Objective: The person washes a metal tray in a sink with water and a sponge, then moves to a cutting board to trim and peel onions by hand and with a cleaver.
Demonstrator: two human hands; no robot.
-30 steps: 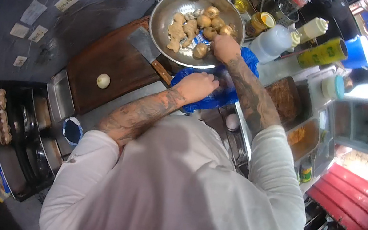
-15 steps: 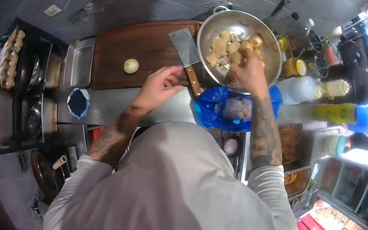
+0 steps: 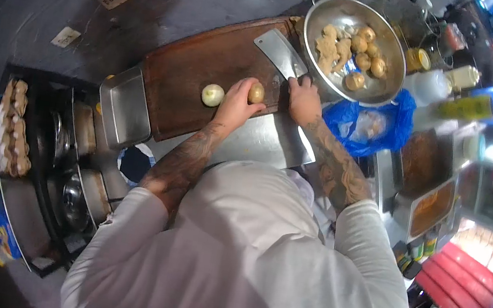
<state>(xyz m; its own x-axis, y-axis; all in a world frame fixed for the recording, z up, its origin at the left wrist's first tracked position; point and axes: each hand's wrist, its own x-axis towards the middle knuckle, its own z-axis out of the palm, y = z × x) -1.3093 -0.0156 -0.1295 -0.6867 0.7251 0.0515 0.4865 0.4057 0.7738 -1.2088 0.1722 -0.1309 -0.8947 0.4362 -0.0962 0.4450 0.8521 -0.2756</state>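
My left hand [image 3: 236, 105] is closed around an unpeeled brown onion [image 3: 257, 93], low over the wooden cutting board [image 3: 200, 58]. Just left of those fingers a pale peeled onion [image 3: 212, 95] lies on the board. My right hand [image 3: 305, 103] is wrapped round the handle of a cleaver [image 3: 277, 52], hiding most of it. The cleaver's broad blade points up and left across the right end of the board. Beyond it, a large metal bowl [image 3: 399, 42] holds ginger and several brown onions.
A blue plastic bag [image 3: 403, 117] with something pale inside sits below the bowl. Left of the board is a metal tray [image 3: 127, 107], and farther left an egg carton [image 3: 15, 129]. Bottles [image 3: 467, 107] stand on the right, near food pans [image 3: 431, 210]. A steel counter [image 3: 255, 139] runs along the front.
My right hand has left the bowl and taken hold of the cleaver's handle. My left hand, empty before, now grips a brown onion over the board. The view has shifted.
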